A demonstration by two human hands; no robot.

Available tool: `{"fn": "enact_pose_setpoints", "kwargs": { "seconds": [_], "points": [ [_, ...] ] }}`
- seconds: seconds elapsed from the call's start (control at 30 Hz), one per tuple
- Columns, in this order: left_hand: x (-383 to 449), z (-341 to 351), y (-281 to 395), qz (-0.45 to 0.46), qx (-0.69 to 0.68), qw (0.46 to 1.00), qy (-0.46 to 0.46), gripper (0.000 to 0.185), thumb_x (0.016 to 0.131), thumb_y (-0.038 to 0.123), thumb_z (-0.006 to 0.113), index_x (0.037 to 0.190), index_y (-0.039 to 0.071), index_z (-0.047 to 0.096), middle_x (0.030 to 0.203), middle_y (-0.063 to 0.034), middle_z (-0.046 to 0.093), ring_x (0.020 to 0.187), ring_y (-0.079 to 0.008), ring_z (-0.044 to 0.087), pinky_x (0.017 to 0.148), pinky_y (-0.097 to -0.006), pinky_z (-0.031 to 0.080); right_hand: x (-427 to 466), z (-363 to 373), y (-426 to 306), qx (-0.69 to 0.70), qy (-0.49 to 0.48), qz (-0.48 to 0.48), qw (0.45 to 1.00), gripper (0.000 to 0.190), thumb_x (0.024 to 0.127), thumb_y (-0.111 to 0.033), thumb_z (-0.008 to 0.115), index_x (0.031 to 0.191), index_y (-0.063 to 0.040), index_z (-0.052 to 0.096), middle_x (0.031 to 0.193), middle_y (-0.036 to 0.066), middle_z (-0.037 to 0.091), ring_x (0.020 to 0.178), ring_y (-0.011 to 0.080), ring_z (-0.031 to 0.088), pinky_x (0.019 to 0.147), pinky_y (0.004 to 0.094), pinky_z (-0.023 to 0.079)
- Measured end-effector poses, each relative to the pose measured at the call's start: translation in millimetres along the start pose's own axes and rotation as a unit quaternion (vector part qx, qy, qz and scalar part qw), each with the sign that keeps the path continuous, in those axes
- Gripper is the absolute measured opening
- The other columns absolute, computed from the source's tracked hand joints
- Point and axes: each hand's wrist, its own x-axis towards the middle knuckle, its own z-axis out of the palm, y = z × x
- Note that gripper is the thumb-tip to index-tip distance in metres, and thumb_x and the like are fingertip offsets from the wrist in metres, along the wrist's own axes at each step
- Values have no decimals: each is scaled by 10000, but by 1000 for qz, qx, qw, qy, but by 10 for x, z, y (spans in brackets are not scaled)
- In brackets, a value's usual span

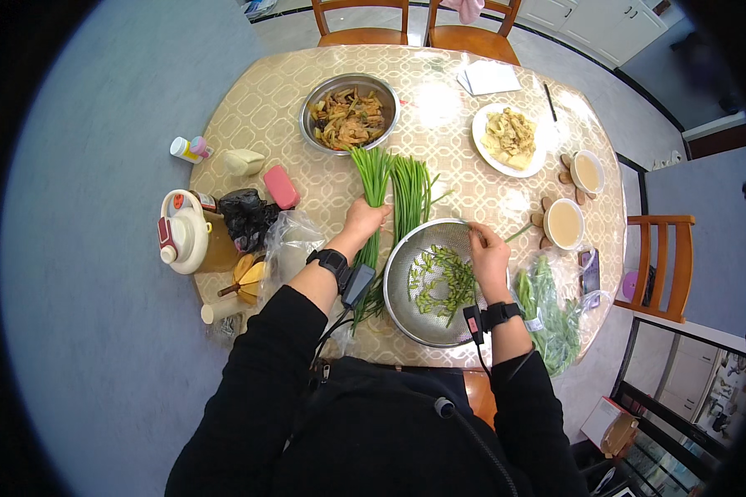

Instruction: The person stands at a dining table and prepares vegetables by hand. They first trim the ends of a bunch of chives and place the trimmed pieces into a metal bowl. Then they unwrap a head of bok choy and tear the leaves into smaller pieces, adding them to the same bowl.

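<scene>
My left hand is closed around a bunch of long green flowering chive stalks, left of the colander. A second bunch of chive stalks lies on the table just to its right. At the right rim of the perforated metal colander, my right hand has its fingers pinched on a thin green stalk that sticks out to the right. Many small green buds with short stems lie scattered in the colander. Both wrists wear black straps with small wired devices.
A steel bowl of cooked food stands beyond the chives. Rightward are a plate of food, two bowls of pale liquid, bagged greens and a phone. A jug, plastic bags and a pink box crowd the left.
</scene>
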Motion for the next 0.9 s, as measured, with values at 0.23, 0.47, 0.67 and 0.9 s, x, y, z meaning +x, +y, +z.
{"fn": "enact_pose_setpoints", "kwargs": {
  "seconds": [0.23,0.47,0.67,0.9],
  "points": [
    [212,223,-216,69,21,997,-14,407,731,168,701,1069,-21,575,1011,-189,645,975,-303,620,847,-368,475,-301,-142,-159,-92,-234,-22,967,217,811,-136,646,1017,-73,675,572,100,545,491,187,510,522,316,437],
    [-5,157,-68,107,231,966,43,595,728,180,719,1220,-32,460,1127,-211,593,1061,-325,572,910,-378,450,-388,-199,-227,-41,-192,6,981,238,831,-119,628,1057,-50,652,576,116,542,488,170,501,516,308,425],
    [32,38,-95,79,224,971,-35,643,758,199,684,1304,-20,424,1181,-242,552,1114,-353,524,939,-397,430,-453,-197,-248,-15,-158,39,986,236,838,-115,616,1066,-61,650,560,83,525,488,134,471,502,297,402],
    [20,-48,-277,78,193,976,64,562,743,176,697,1221,2,458,1095,-201,579,1035,-332,560,900,-398,446,-465,-159,-244,-19,-75,-7,997,288,821,-72,616,1108,-75,633,548,62,465,485,137,422,500,294,402]
  ]
}}
